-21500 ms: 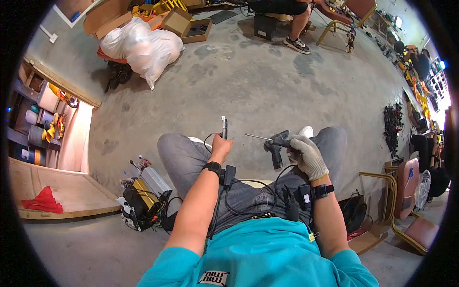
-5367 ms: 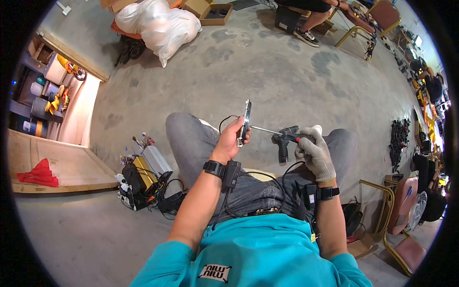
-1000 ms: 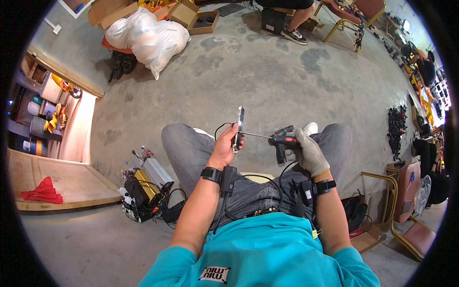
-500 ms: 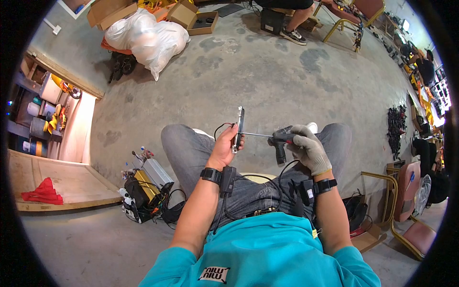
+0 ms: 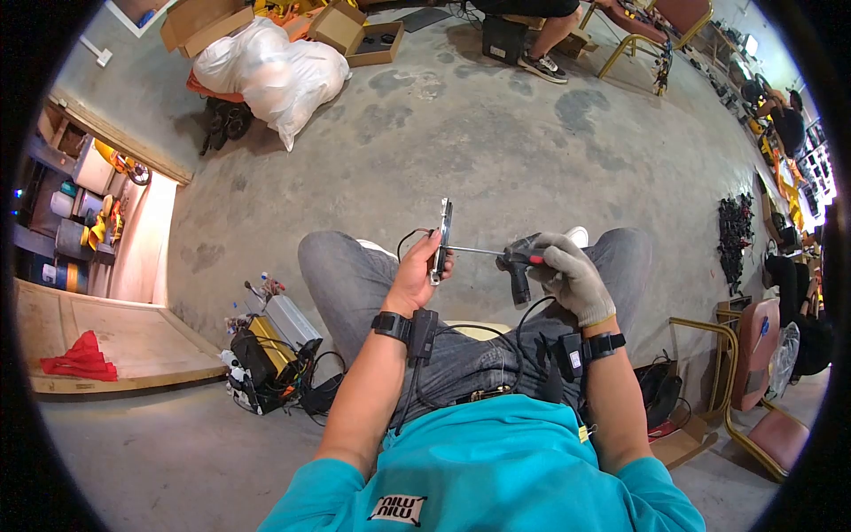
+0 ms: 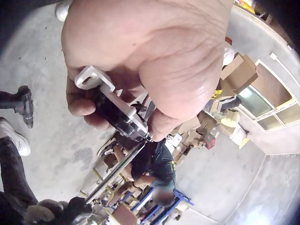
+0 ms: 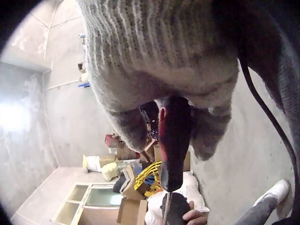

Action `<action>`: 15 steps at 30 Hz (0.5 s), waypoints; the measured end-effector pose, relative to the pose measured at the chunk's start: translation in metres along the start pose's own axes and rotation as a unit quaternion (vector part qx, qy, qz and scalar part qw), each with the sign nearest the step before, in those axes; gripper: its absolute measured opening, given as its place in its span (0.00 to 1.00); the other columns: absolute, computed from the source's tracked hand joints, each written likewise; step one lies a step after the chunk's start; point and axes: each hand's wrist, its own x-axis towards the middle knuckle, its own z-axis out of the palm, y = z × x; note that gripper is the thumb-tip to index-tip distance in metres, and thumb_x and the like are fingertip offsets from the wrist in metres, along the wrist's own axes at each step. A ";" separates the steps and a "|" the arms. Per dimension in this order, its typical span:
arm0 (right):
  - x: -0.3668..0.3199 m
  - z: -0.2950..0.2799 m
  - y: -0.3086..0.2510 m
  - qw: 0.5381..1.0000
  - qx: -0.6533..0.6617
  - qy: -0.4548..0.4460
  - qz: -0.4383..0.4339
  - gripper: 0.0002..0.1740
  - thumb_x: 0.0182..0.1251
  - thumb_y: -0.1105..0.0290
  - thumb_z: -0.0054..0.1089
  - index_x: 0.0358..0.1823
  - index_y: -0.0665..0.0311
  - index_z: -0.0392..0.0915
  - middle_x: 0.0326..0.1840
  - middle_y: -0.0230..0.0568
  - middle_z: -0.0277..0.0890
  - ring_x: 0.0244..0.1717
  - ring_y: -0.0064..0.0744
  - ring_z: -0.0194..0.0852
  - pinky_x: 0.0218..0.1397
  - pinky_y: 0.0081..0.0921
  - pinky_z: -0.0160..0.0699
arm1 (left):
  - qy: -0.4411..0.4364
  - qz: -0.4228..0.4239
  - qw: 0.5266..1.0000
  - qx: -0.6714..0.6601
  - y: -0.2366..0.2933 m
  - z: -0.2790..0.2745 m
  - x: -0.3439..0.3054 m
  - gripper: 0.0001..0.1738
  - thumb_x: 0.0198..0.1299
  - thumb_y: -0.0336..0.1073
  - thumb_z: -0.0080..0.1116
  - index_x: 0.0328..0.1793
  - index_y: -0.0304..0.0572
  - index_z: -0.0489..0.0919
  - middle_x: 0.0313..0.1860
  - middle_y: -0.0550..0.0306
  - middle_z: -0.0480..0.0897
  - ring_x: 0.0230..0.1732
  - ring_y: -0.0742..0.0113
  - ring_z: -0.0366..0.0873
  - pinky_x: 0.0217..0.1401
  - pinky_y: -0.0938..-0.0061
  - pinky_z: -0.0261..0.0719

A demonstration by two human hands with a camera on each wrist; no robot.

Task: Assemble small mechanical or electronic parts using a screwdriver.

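My bare left hand [image 5: 415, 273] holds a flat black part with a silver-white metal bracket [image 5: 444, 238] on edge, and a thin cable runs off it. The left wrist view shows the bracket's slotted tab [image 6: 89, 78] jutting out beside the fingers. In my gloved right hand [image 5: 578, 282] is a screwdriver, its black and red handle [image 7: 174, 145] pinched between fingers and thumb. The screwdriver's metal shaft [image 5: 479, 251] points left, and its tip [image 6: 140, 146] is right at the part's edge, close to a left fingertip.
A black cordless drill [image 5: 519, 282] lies on the floor between my legs, behind the screwdriver. Power units and tangled cables [image 5: 275, 346] lie at my left. A white bag [image 5: 270, 75] and cardboard box stand ahead. A chair [image 5: 753, 372] is at my right; a person sits far ahead.
Over the longer span, the part came upright and the screwdriver tip moved left to its edge. In the last second, the right fingers shifted around the handle; the left hand stayed nearly still.
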 end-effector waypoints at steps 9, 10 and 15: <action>0.001 0.002 0.002 1.000 -0.002 -0.008 0.013 0.19 0.75 0.60 0.58 0.56 0.69 0.75 0.47 0.41 0.75 0.35 0.31 0.81 0.37 0.25 0.84 | -0.004 0.004 1.000 -0.001 0.001 0.001 -0.001 0.13 0.78 0.47 0.51 0.48 0.46 0.75 0.36 0.56 0.81 0.31 0.68 0.79 0.32 0.72 0.76; -0.002 0.005 -0.001 1.000 -0.004 -0.008 0.010 0.19 0.75 0.61 0.57 0.56 0.69 0.75 0.46 0.41 0.76 0.34 0.30 0.80 0.36 0.25 0.83 | -0.005 0.004 1.000 -0.001 0.000 0.001 -0.001 0.13 0.78 0.47 0.51 0.48 0.46 0.75 0.36 0.56 0.81 0.31 0.68 0.79 0.32 0.72 0.76; 0.006 -0.020 0.005 0.988 -0.015 -0.096 0.121 0.17 0.73 0.67 0.58 0.58 0.69 0.74 0.47 0.42 0.76 0.44 0.34 0.83 0.46 0.25 0.85 | 0.010 0.001 1.000 -0.009 0.000 0.001 0.000 0.13 0.78 0.47 0.52 0.48 0.47 0.75 0.36 0.55 0.82 0.31 0.68 0.79 0.32 0.72 0.76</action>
